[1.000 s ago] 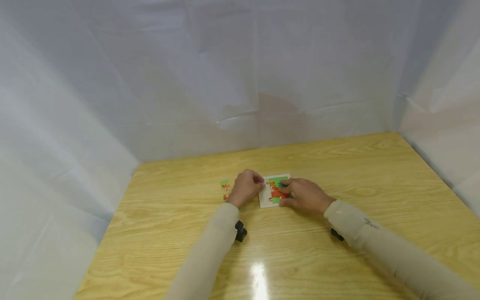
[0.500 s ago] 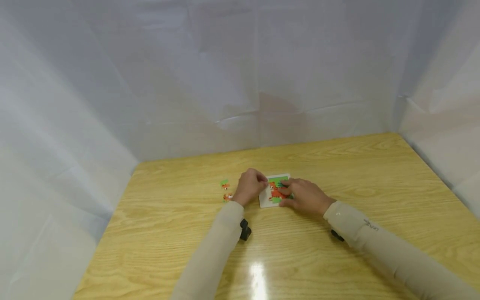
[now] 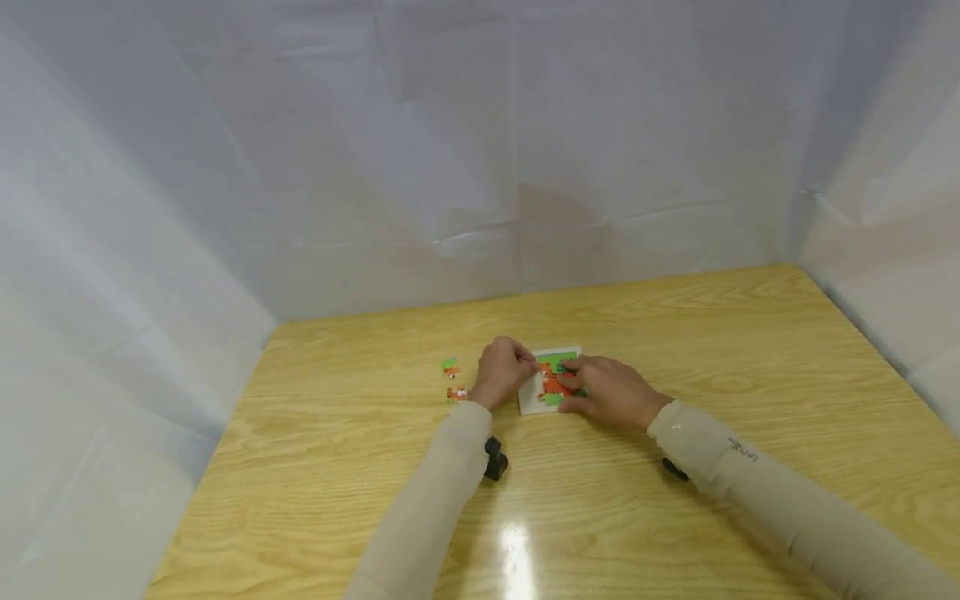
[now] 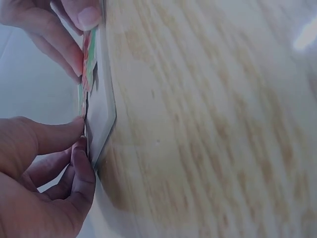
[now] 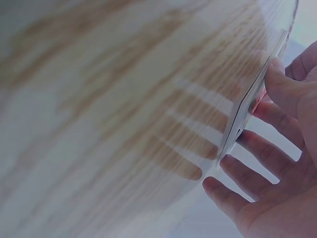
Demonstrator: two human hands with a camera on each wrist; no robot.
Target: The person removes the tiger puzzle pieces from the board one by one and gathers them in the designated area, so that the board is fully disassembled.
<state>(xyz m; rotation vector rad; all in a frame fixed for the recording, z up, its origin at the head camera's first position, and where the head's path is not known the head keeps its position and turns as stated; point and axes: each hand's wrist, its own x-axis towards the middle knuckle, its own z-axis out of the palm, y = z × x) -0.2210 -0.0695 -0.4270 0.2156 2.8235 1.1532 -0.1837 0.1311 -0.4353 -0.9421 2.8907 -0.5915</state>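
A small puzzle board (image 3: 529, 398) with a white border lies on the table, with joined pieces of an orange animal on green (image 3: 553, 388) over its middle and right. At its left side, my left hand (image 3: 504, 372) pinches a thin puzzle piece between thumb and forefinger; the fingers hide most of the piece. My right hand (image 3: 617, 392) rests on the board from the right, fingers spread and pressing on the pieces. In the right wrist view, its thumb (image 5: 280, 82) lies at the board's near edge. Part of the picture is covered by these fingers.
Two loose puzzle pieces lie left of my left hand: a green and orange one (image 3: 450, 367) farther back and a striped orange one (image 3: 456, 394) nearer. The wooden table (image 3: 345, 467) meets white sheeting (image 3: 405, 267) at the back and sides.
My left hand has shifted slightly right along the board, toward the joined pieces. More of the nearer loose piece now shows. The right hand has stayed in place.
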